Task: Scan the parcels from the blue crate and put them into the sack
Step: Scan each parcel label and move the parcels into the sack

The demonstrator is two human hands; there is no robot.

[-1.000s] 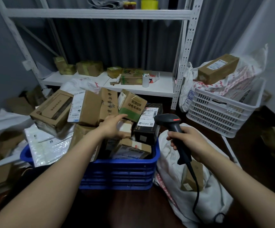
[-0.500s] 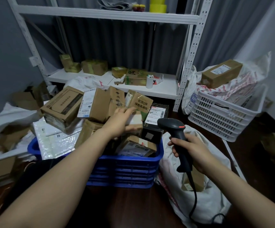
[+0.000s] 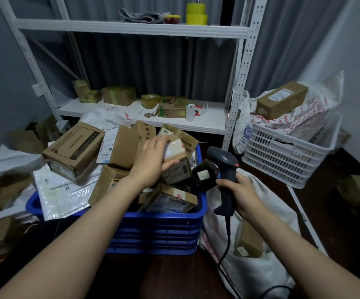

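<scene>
At the lower right of the frame the white sack [image 3: 258,281] lies slumped with its mouth towards the blue crate [image 3: 157,231], touching its right wall, probably so a scanned parcel needs only a short drop. One brown box [image 3: 249,240] already lies inside it.

The crate sits at lower centre, heaped with boxes and mailers, so most of the work looks undone.

Just above the sack's mouth the right hand [image 3: 242,195] is wrapped round the grip of the black scanner [image 3: 223,167], whose head points left at the crate, ready to read a label. Its cable hangs down over the sack.

At the centre of the frame the left hand [image 3: 151,160] grips a small parcel [image 3: 175,164] at the top of the pile, fingers over its upper face and thumb on the front. A printed label on its lower face is turned towards the scanner, just beside it. A black parcel [image 3: 205,174] lies between the two.

Further back, at right, a white crate [image 3: 282,156] holds printed bags and a long box. A white shelf [image 3: 131,29] with more boxes fills the upper frame.
</scene>
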